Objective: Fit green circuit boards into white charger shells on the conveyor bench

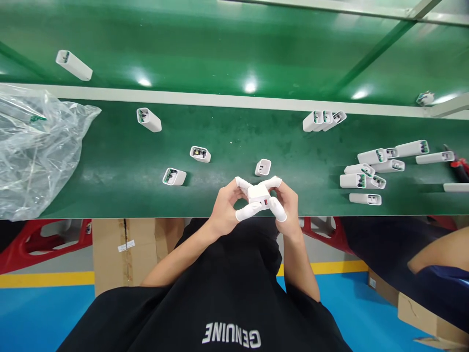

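Between my two hands is a white charger (258,193), with a red port showing on the side that faces me. My left hand (230,205) grips its left end between thumb and finger, and white finger cots cover those fingertips. My right hand (285,203) pinches the right end in the same way, also with white cots. Both hands are just over the near edge of the green table. Just beyond them a second white piece (263,167) with two dark slots stands on the table, apart from my fingers.
Open white housings lie at left, including one housing (174,176) and another (200,154). Several more housings (372,156) cluster at right. A clear plastic bag (40,151) covers the left end. Red-handled pliers (460,168) lie far right. A co-worker's arm (439,249) shows at right.
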A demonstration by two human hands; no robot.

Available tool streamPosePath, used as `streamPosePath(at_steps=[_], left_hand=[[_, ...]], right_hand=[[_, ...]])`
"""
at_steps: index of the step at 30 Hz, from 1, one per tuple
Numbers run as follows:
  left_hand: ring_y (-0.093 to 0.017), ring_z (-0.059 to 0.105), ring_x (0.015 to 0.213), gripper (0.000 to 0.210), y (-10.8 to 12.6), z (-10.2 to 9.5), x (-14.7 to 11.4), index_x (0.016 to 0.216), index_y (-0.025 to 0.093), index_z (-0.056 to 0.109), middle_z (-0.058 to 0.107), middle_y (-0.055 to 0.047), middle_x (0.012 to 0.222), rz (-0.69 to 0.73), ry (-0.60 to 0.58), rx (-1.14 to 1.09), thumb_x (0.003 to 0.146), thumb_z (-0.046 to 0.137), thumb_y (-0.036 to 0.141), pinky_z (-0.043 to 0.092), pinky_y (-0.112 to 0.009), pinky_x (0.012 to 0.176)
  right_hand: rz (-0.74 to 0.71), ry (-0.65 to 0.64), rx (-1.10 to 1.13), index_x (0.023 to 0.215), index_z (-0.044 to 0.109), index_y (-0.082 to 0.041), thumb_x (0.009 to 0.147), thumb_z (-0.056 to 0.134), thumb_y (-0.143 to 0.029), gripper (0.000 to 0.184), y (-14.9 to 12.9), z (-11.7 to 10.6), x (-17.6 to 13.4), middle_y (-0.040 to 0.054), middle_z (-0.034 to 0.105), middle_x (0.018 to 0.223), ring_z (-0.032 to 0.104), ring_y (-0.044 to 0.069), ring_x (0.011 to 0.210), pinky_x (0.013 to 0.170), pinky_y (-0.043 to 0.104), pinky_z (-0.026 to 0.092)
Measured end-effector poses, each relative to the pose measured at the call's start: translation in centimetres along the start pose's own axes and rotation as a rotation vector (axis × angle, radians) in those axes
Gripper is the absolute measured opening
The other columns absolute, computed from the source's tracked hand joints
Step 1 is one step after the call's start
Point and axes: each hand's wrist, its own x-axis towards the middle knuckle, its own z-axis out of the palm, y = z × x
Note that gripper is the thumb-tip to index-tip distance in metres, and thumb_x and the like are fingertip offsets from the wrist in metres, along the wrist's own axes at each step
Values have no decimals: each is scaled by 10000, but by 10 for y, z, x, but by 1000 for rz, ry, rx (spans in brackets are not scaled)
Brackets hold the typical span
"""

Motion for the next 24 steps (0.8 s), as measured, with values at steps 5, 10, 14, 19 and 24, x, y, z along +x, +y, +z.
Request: streamPosePath(at_steps=[5, 10, 14, 19, 24], left_hand=[[-170, 725, 747, 520, -1, 12, 1, 898, 213, 683, 745, -13, 843, 20, 52, -128, 740, 1073, 518, 627, -293, 729], [-148, 677, 694, 551, -5, 22, 2, 849, 210, 672, 682, 8, 779, 23, 130, -177, 727, 1066, 576, 620, -290, 700], [-182, 748, 794, 520, -7, 25, 3, 887, 214, 708, 747, -17, 859, -42, 127, -193, 720, 1081, 537, 658, -313, 770], [-276, 840, 1029, 521, -1, 27, 3, 1092, 227, 817, 854, -88, 1095, -138, 43, -222, 745, 1082, 512, 705, -395, 931], [-299, 849, 1068, 488, 9, 34, 7, 1101, 202, 850, 875, -111, 1119, -249, 18, -259, 803, 1050, 533, 713, -427, 979]], right_hand=[[31, 29, 150, 919, 712, -248, 981, 807, -706, 472, 4, 3, 0, -5, 571, 821, 503, 195, 764, 731, 373, 412], [63, 83, 225, 854, 699, -240, 915, 877, -701, 498, 6, 8, 1, -17, 541, 776, 463, 174, 717, 686, 350, 369], [89, 106, 218, 825, 691, -236, 882, 879, -747, 547, 7, 2, 6, -16, 546, 763, 468, 174, 707, 685, 350, 383], [149, 66, 261, 767, 655, -238, 798, 930, -753, 585, 6, -8, 16, -16, 566, 743, 472, 170, 675, 646, 337, 391], [93, -28, 290, 756, 653, -224, 810, 935, -743, 593, 1, -26, 32, -26, 561, 736, 473, 159, 687, 672, 329, 405]])
